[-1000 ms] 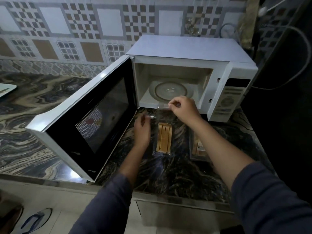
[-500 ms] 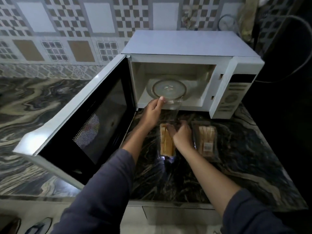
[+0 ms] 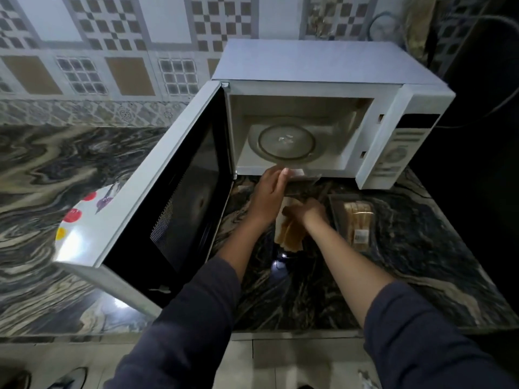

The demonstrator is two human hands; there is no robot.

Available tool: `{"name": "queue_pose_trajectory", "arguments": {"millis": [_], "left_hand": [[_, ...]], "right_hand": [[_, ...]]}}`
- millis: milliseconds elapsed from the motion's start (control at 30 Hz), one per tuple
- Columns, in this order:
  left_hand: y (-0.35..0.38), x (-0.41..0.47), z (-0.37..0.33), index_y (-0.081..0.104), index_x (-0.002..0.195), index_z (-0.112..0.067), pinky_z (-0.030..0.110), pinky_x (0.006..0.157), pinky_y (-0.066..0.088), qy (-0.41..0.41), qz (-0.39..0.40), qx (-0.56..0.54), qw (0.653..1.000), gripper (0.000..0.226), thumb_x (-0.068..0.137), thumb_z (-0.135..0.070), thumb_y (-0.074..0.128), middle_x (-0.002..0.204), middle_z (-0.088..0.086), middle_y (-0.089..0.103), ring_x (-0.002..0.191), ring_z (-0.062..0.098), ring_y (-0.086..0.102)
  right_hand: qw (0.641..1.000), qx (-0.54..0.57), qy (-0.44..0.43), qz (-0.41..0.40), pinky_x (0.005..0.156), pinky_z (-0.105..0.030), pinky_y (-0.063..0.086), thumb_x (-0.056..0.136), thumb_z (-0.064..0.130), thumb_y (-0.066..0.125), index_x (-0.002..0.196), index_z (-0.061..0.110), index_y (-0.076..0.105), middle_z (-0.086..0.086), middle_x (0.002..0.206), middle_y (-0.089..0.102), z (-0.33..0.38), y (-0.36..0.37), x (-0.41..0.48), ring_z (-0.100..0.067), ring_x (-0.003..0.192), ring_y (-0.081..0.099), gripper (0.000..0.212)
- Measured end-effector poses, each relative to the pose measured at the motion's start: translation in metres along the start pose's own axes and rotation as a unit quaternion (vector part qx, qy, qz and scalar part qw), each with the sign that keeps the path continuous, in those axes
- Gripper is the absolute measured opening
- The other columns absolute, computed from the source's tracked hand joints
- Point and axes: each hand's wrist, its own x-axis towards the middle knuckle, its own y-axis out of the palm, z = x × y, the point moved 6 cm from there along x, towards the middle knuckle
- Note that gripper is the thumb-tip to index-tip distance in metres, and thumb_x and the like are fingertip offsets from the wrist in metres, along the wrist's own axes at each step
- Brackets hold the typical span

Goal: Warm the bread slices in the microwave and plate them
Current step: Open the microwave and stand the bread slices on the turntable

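Here, head view, one line per thing:
Microwave: a white microwave [image 3: 323, 63] stands at the far side of the marbled counter [image 3: 421, 262], against the tiled wall [image 3: 112, 51].
Door: the microwave door [image 3: 168, 192] is swung wide to the left, its dark inner window facing right.
Cavity: lit and open, with a round glass turntable [image 3: 286, 141] lying flat on its floor; no bread sits on it.
Control panel: the control panel [image 3: 398, 153] fills the right end of the front; its markings are too small to read.
Left hand: the left hand [image 3: 269, 197] reaches to the lip of the cavity, fingers pinched on the far end of a clear plastic wrapper [image 3: 303, 182], pulling it up.
Right hand: the right hand [image 3: 306, 213] is just near and right of the left, fingers curled down onto the bread slices [image 3: 290, 234]; whether it truly grips them cannot be told.
Bread slices: browned, standing on edge in the open wrapper on the counter, just near the microwave's front.
Second pack: another wrapped bread pack [image 3: 358, 223] with a small label lies just right of the hands.
Plate: a white plate [image 3: 75, 228] with red, yellow and purple spots sits left of the door, partly hidden by it.
Sleeves: dark sleeves [image 3: 182, 332] cover both forearms at the near edge.
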Motion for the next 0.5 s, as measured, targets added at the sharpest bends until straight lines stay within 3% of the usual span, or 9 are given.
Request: {"name": "queue_pose_trajectory", "arguments": {"millis": [67,200,333,433,500], "left_hand": [[-0.002,-0.001,0.003,0.058,0.119,-0.002,-0.004,0.081,0.032,-0.009,0.001,-0.014,1.000,0.031,0.100,-0.016,0.038,0.112,0.000,0.053,0.108,0.010,0.050],[-0.004,-0.002,0.008,0.059,0.117,-0.002,-0.003,0.085,0.032,0.002,0.007,-0.021,1.000,0.032,0.100,-0.017,0.036,0.120,0.009,0.056,0.113,0.013,0.050],[-0.005,-0.007,0.006,0.061,0.113,-0.004,-0.004,0.085,0.031,0.012,-0.002,-0.039,0.999,0.030,0.100,-0.014,0.035,0.117,0.005,0.054,0.107,0.005,0.050],[-0.004,-0.016,0.005,0.052,0.113,-0.024,0.003,0.091,0.035,0.022,-0.026,-0.049,0.998,0.022,0.100,-0.015,0.037,0.119,0.003,0.054,0.111,0.007,0.049],[-0.001,-0.022,0.008,0.051,0.113,-0.027,0.008,0.096,0.035,0.028,-0.029,-0.046,0.998,0.021,0.100,-0.018,0.038,0.124,0.001,0.052,0.116,0.009,0.047]], "right_hand": [[0.993,0.112,0.031,0.031,0.086,-0.042,0.055,0.062,0.043,0.073,0.111,0.006,0.060,-0.014,0.110,0.067,-0.006,-0.002,0.003,-0.033,0.096,0.065,0.063],[0.980,0.185,0.040,0.053,0.075,-0.047,0.059,0.048,0.043,0.072,0.108,0.009,0.064,-0.013,0.100,0.071,-0.031,-0.007,0.020,-0.031,0.088,0.068,0.069],[0.974,0.217,0.048,0.042,0.061,-0.032,0.057,0.065,0.036,0.073,0.116,0.010,0.060,-0.012,0.105,0.068,-0.033,-0.033,-0.014,-0.026,0.092,0.066,0.060],[0.980,0.191,0.036,0.031,0.061,-0.027,0.051,0.075,0.029,0.070,0.110,0.012,0.058,-0.006,0.098,0.065,-0.039,-0.055,-0.027,-0.021,0.090,0.062,0.041],[0.988,0.155,0.018,0.014,0.067,-0.030,0.052,0.074,0.030,0.070,0.106,0.015,0.060,-0.006,0.098,0.065,-0.042,-0.072,-0.031,-0.022,0.092,0.062,0.036]]}}
